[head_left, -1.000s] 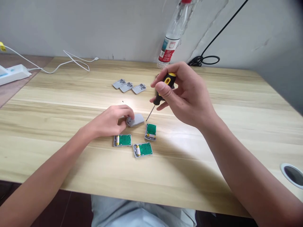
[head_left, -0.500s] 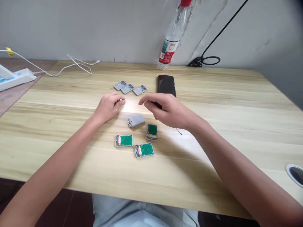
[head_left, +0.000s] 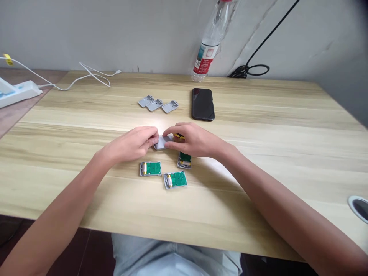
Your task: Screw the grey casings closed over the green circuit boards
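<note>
A closed grey plastic case (head_left: 161,142) lies on the wooden table between my hands. My left hand (head_left: 138,142) is closed on its left end, fingertips pinching the edge. My right hand (head_left: 191,140) spans its right part with thumb and index finger, while a yellow-and-black screwdriver handle (head_left: 179,136) is tucked in the same palm, mostly hidden. Closer to me are three opened case halves with green circuit boards and a battery each: one on the left (head_left: 150,168), one in front (head_left: 175,179), and one (head_left: 184,160) partly under my right hand.
Three empty grey covers (head_left: 154,104) lie in a row farther back. A black phone (head_left: 202,104) is to their right, with a plastic bottle (head_left: 204,57) behind it by the wall. A white cable (head_left: 74,80) and power strip (head_left: 20,94) are at left.
Both hands have come down and inward onto the closed grey case, which they were apart from before. The phone, earlier partly covered by my right hand, is now fully visible.
</note>
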A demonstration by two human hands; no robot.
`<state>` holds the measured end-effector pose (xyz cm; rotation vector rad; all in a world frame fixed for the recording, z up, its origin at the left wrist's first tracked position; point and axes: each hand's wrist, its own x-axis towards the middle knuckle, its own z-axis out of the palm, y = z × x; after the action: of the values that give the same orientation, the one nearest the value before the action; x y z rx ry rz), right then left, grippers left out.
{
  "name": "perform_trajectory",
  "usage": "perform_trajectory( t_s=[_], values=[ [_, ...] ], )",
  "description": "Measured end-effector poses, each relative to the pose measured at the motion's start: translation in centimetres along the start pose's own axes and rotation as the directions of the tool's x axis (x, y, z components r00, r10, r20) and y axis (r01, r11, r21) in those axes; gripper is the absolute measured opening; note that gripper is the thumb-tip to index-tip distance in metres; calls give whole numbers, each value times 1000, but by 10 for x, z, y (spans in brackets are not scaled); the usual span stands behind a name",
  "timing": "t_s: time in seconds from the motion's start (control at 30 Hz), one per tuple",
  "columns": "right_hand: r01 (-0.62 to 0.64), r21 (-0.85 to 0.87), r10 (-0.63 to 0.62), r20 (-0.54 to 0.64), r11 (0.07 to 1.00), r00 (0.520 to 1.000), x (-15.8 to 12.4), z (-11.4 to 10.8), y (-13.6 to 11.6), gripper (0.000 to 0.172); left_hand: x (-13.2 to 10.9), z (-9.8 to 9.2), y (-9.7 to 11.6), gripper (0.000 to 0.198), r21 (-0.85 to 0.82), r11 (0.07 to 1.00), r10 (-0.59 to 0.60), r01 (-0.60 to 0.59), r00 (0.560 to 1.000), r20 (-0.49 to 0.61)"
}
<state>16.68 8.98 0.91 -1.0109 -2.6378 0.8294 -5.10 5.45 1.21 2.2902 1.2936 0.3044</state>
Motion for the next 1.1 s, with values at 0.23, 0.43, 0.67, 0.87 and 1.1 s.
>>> perform_trajectory(
  t_s=[0.23,0.43,0.67,0.87,1.1],
  values=[
    [7,54,-8,13,999,1000,0,0,2,29,-2,-1,2,22,58,997,-61,60,998,26],
    [23,26,-23,-4,999,1000,1,1,3,31,-2,-2,4,24,58,996,-73,73,997,1],
    [27,14,-27,2,1000,1000,1,3,4,30,-1,-1,5,22,-31,995,-97,96,995,-24],
    [37,14,-37,6,999,999,1,3,6,31,-2,0,5,21,-86,989,-123,120,992,-32],
    [43,16,-43,7,999,999,1,4,6,30,-1,-1,5,19,-131,983,-133,127,991,-35]
  ],
)
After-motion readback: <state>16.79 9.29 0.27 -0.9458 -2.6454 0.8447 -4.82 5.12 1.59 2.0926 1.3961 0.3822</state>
